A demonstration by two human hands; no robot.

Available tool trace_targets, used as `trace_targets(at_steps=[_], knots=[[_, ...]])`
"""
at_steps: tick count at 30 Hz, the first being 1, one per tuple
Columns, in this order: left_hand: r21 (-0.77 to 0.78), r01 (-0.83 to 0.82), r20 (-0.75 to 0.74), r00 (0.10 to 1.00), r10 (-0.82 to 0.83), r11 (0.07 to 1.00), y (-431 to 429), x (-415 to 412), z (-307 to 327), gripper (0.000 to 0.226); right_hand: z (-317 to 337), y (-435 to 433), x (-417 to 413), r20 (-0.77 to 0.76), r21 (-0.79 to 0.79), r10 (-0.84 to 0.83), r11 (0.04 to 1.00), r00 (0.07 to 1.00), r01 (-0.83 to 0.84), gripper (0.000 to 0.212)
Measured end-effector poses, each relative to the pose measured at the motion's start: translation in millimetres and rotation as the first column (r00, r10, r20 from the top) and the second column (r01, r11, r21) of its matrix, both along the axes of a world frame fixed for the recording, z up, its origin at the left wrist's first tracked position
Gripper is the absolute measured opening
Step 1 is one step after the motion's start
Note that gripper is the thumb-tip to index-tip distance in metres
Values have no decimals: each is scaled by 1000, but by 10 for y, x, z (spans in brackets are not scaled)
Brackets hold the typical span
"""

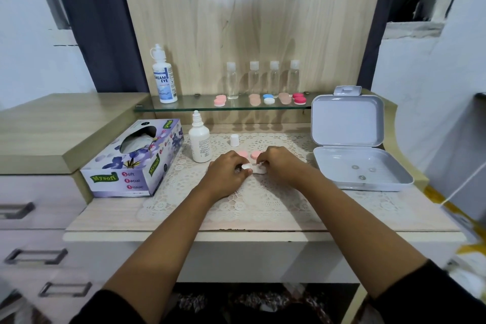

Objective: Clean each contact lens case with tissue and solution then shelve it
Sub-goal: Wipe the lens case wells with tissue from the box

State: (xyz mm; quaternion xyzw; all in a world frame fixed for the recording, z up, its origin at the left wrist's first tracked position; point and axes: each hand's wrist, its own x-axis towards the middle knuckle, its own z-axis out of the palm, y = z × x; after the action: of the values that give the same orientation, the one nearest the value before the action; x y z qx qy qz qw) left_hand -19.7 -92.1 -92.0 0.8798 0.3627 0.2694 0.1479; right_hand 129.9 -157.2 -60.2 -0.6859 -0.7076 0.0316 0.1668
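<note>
On the lace mat [236, 192] at the middle of the surface [263, 235], a white lens case [253, 168] lies between the two hands. The left hand [228, 171] pinches its round left end with curled fingers. The right hand [281, 166] has its fingers curled around the right end. Something white sits under these fingers, but I cannot tell if it is tissue or part of the case. Just behind the hands, two pink caps [249, 154] lie side by side on the mat.

A white solution bottle [200, 139] stands upright left of the hands with its nozzle bare. A small white bottle cap [234, 140] stands near it on the mat. Further left there is a purple tissue box [134, 158] with a tissue showing in its opening.

Above, a glass shelf [189, 107] carries a Dream Eye bottle [164, 76] at the left and four clear bottles [263, 79] in a row. Before them lie five closed lens cases: a pink case [220, 101], a beige case [254, 99], a blue and white case [268, 98], a second beige case [285, 97] and a red case [299, 98].

At the right, a grey box [381, 183] stands open with its lid leaning upright. Three small clear round things [362, 177] lie in its base; they are too small to name.
</note>
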Motion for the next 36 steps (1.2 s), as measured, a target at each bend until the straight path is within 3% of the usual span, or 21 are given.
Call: trace_targets(at_steps=[6,16,21,27,31,36], knots=[[-10,-19,-8,1000,19,1000,-24,6,13,28,-2,13,-34,31,-26,6,1000,1000,-5,23],[-16,-26,-20,999,26,1000,-32,2,19,28,-12,-10,2,-53,-37,15,999,998,-17,25],[-21,-4,-13,1000,4,1000,-27,-11,18,27,-108,-80,31,-274,53,-46,997,961,63,29],[-23,10,-53,999,-12,1000,-19,-25,10,29,-164,-110,58,-638,155,-120,948,761,280,26],[-21,9,-50,999,-10,1000,-22,-28,7,30,-165,-148,14,-671,184,-104,936,734,301,27],[-14,28,-74,997,-29,1000,-12,-33,7,33,-218,-208,-33,-653,223,-4,955,757,197,27]])
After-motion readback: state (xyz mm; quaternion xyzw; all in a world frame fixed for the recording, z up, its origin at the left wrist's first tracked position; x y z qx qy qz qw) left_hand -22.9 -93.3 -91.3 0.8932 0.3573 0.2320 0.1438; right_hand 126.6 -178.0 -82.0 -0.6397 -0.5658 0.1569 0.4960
